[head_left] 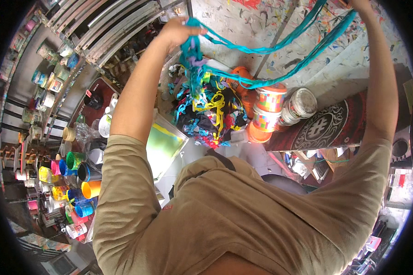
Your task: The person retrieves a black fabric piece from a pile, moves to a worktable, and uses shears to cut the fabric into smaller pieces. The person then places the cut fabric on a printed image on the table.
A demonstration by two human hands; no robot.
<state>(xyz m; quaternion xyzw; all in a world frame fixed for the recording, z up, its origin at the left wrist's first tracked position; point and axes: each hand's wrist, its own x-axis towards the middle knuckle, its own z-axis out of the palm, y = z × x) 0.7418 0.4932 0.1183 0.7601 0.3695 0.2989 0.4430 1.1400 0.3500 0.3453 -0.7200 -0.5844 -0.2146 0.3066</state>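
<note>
Twisted teal fabric strips (270, 49) stretch between my raised hands in a long sagging loop. My left hand (175, 32) is closed around their gathered end, from which a bunch of teal ends, with a bit of lilac, hangs down. My right hand (360, 5), farther right and higher, meets the other end of the loop; the upper edge of the picture cuts off most of its fingers. Below the strips lies a heap of multicoloured cloth scraps (211, 114), with yellow, black, blue and red pieces.
Behind the strips is a paint-splattered wall (243, 23). Orange, colourful-checked tubs (269, 110) and a white lidded bucket (302, 104) stand right of the heap. A dark printed panel (323, 127) is beside them. Metal racks (101, 32) and paint pots (75, 160) fill the left.
</note>
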